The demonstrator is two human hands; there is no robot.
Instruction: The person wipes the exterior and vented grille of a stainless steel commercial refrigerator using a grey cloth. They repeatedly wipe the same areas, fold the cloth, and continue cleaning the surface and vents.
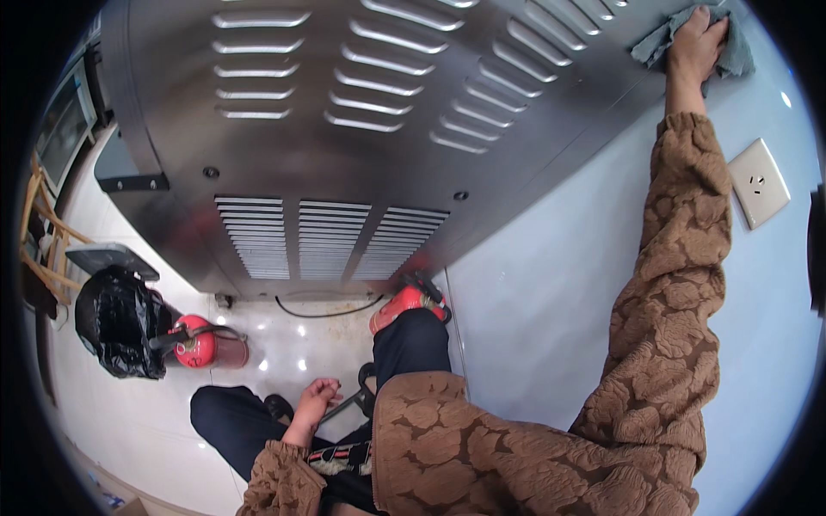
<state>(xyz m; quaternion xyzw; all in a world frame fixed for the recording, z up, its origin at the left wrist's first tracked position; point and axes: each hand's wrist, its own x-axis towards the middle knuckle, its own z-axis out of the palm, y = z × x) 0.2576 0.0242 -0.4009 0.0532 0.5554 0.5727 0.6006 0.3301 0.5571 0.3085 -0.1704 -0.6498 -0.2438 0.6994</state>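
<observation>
My right hand (695,48) is stretched out to the upper right with a grey-green cloth (735,51) under its palm and fingers. It presses the cloth near the far edge of a louvred stainless-steel cabinet panel (310,161), where the panel meets the pale wall (535,309). Down by my knees is my left hand (316,405), its fingers curled and their tips close together. Whether something small is between those fingertips cannot be told. Slatted vents (326,238) run along the panel's lower part.
A red fire extinguisher (197,345) stands by a bin with a black liner (122,322). Another fire extinguisher (403,309) lies tilted beside my knee at the wall. A black cable (329,315) loops below the cabinet. A power socket (760,184) is on the wall. Wooden chair legs (55,226) are at left.
</observation>
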